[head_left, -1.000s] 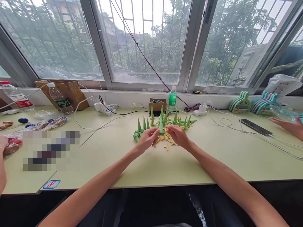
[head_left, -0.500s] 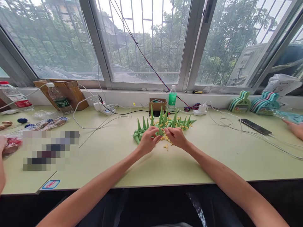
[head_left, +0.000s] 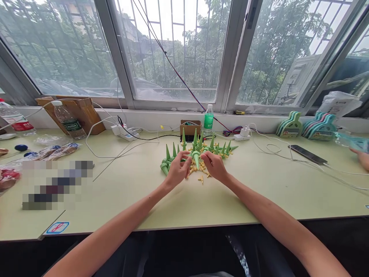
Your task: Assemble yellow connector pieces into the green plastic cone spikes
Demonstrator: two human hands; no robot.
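A green plastic cone [head_left: 196,159] is between my hands, its narrow end pointing down. My left hand [head_left: 179,167] has its curled fingers at the cone's wide end, holding it from the left. On the other side, my right hand [head_left: 213,165] is closed in a pinch close to the same end; what its fingertips hold, if anything, is hidden. More green cones [head_left: 167,152] stand or lie behind and beside my hands. Small yellow plastic pieces [head_left: 201,179] are scattered among the cones and below my hands.
A small cardboard box [head_left: 190,126] and a green-labelled bottle [head_left: 208,118] stand behind the cones. To the right are a phone [head_left: 308,154], cables and stacked green plastic items [head_left: 290,125]. Another person's hand [head_left: 361,158] is at the far right. Bottles and wrapped items lie left.
The green cone between my hands has turned so its narrow end points downward. My hands have moved slightly apart. The whole view has shifted a little.
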